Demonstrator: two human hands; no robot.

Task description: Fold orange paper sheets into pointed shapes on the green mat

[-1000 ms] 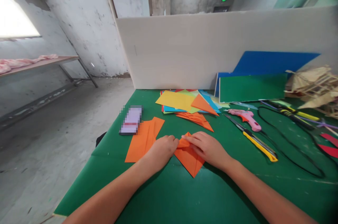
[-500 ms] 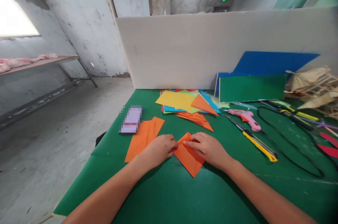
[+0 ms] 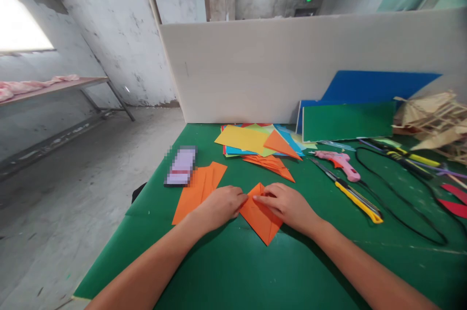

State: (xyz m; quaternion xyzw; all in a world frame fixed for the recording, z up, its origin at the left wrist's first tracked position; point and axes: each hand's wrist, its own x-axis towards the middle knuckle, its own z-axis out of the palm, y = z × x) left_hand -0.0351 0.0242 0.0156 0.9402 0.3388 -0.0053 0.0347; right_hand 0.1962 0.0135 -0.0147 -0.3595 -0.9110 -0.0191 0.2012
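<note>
A folded orange paper (image 3: 263,222), diamond-shaped with one point toward me, lies on the green table (image 3: 233,271). At its left corner, my left hand (image 3: 226,205) is closed, its fingertips gripping the paper's edge. My right hand (image 3: 288,205) pinches the upper right side near the top point, with the index finger lying along the fold. What its other fingers hold underneath is hidden. Beside my left hand rest flat orange paper sheets (image 3: 193,193) with crease lines. Beyond the hands sit folded orange paper triangles (image 3: 272,166).
A blurred phone (image 3: 181,166) lies at the left. Coloured paper sheets (image 3: 241,138) are stacked at the back. To the right are a yellow utility knife (image 3: 357,203), a pink glue gun (image 3: 341,162) with a black cord, and a green board (image 3: 346,122) against the white partition (image 3: 255,71).
My left fingertips have shifted slightly right, further over the paper's left corner. My right hand and the paper stay practically where they were.
</note>
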